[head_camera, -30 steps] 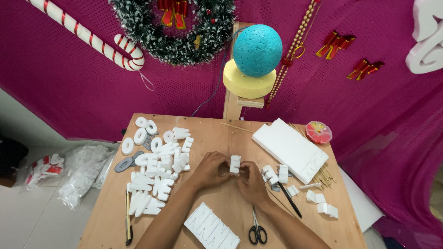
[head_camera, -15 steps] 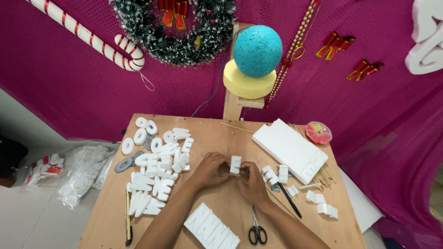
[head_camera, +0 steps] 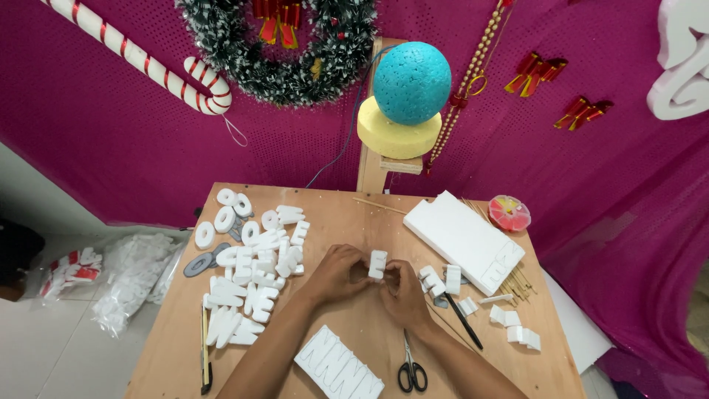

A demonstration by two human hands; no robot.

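Both forearms reach in from the lower edge and meet over the middle of the wooden counter point(head_camera: 347, 210). The left hand point(head_camera: 341, 272) and the right hand point(head_camera: 405, 288) are curled toward each other, wrists low, knuckles up. Between them stands a small white foam letter point(head_camera: 377, 264) — upright, pinched from either side, the fingers of both hands closed on it just above the counter.

Left of the hands lies a heap of cut foam letters point(head_camera: 255, 266); right of them, loose foam offcuts point(head_camera: 443, 279) and a white foam slab point(head_camera: 461, 240). Black-handled scissors point(head_camera: 410, 367) lie near the right wrist, and a foam sheet with cut-out shapes point(head_camera: 338, 367) sits by the left forearm.

Against half a second ago, little differs — the hands stay joined on the letter at the same spot.
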